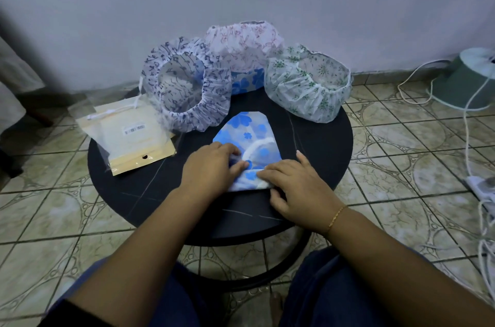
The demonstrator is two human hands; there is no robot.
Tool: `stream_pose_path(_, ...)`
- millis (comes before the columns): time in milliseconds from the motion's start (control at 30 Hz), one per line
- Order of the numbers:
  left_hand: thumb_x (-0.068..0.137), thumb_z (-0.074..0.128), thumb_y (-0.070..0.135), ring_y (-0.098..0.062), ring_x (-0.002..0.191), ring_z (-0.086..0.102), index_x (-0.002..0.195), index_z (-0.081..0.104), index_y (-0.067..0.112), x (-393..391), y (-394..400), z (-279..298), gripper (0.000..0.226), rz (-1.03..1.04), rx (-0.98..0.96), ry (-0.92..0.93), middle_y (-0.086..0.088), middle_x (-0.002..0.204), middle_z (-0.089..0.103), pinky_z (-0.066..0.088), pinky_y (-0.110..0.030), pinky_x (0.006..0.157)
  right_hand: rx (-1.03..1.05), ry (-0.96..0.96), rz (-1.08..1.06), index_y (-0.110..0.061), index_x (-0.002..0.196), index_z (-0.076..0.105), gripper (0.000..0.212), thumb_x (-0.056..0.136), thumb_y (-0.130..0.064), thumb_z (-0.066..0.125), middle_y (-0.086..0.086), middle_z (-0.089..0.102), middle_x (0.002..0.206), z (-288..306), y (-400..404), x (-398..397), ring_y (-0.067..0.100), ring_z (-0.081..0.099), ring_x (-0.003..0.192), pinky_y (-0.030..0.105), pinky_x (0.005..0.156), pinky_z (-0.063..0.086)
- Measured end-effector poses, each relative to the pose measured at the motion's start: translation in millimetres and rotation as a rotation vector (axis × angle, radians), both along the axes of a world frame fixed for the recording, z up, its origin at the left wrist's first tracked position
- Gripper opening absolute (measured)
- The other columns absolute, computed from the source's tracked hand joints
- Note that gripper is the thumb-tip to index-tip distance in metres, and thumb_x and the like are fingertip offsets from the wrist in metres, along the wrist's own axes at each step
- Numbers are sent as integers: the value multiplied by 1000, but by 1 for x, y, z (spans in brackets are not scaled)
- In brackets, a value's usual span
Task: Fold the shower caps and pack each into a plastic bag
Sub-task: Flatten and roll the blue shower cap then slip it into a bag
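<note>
On the round table (321, 144), two hands (214, 166) press one blue cap (246, 131) (three unfolded caps behind)

caps (247, 136): 5 | bags (128, 139): maybe 2 | table (321, 144): 1

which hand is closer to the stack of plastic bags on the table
Left. The left hand presses the blue-flowered cap just right of the plastic bags; the right hand lies farther right, on the cap's near corner.

Thin crinkly plastic caps (187, 85) on a matt black table (316, 144); glossy clear bags (126, 136); shiny glazed floor tiles (401, 166).
</note>
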State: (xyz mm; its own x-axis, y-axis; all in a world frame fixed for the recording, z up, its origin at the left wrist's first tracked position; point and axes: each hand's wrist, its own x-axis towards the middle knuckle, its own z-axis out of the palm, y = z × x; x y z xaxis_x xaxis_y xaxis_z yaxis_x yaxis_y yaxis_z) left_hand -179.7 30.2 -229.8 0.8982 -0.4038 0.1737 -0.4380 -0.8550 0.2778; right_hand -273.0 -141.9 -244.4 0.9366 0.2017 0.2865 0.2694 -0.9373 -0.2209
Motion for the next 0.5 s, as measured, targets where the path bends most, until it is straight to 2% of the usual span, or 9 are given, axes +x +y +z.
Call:
stream_pose_path(100,86,60,50,-19,105,56,114,62,29,-2,0,-2,35,-49,-2,-83,4,108,59,38,-32,85,56,46,9,-23,114,64,41,77,-18,46,-7,64,108,2,-3,2,17,57,107,41,112,13)
stream_pose_path(200,82,72,33,-18,103,55,109,67,23,3,2,-2,30,-136,-172,6,5,103,54,41,-29,88,84,88,11,-22,113,64,40,77,-17,47,-8,64,108,4,-4,6,16,54,109,35,113,8)
stream_pose_path(300,81,73,31,-13,105,53,114,65,22,9,3,4,34,-125,-171,192,8,104,44,39,-22,91,105,107,20,-25,116,63,43,77,-26,45,-10,63,111,6,-4,9,14,52,111,38,114,11)
stream_pose_path(400,82,71,37,-14,106,54,121,63,22,16,3,8,42,-90,-75,281,2,113,46,38,-21,93,71,152,25,-31,122,59,42,82,-38,50,-14,60,117,8,-5,8,11,47,116,43,115,11)
stream_pose_path(500,81,71,39,-10,104,54,122,63,23,19,3,16,45,-113,-52,333,3,111,46,36,-17,88,52,91,28,-29,116,63,38,81,-29,50,-12,63,112,6,-4,9,17,52,110,45,110,21)
